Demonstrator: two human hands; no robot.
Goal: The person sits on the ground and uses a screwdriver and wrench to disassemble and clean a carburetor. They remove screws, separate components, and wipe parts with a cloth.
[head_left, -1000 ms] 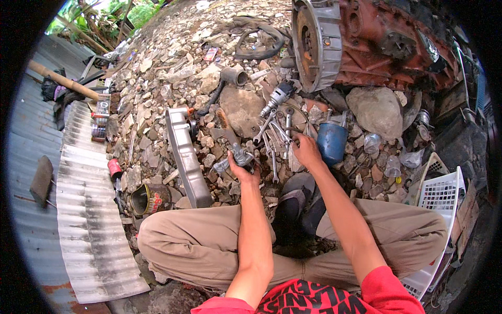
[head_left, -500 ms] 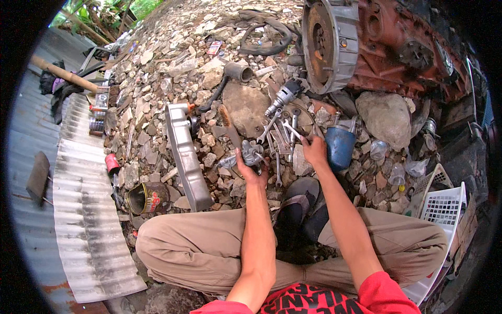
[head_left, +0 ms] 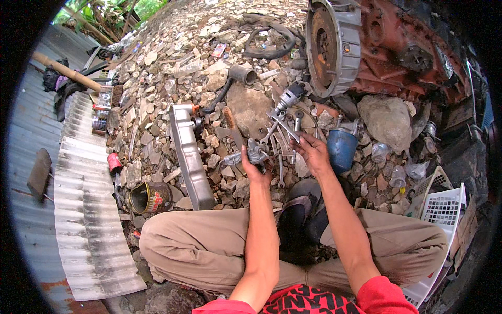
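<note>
The left grip (head_left: 256, 170) curls around a grey cast-metal fitting (head_left: 257, 153), the right grip (head_left: 314, 155) pinches a silver open-ended wrench (head_left: 285, 126), above the stony ground's (head_left: 178, 60) near edge; slackening could drop either.

Soft daylight falls on rubble-strewn ground (head_left: 157, 78), with blue-grey corrugated sheeting (head_left: 31, 125) at left and green plants (head_left: 149, 7) beyond

Stony ground (head_left: 157, 86), and on it a silvery metal cover (head_left: 190, 157), blue canister (head_left: 342, 152), black rubber loop (head_left: 269, 54)
</note>
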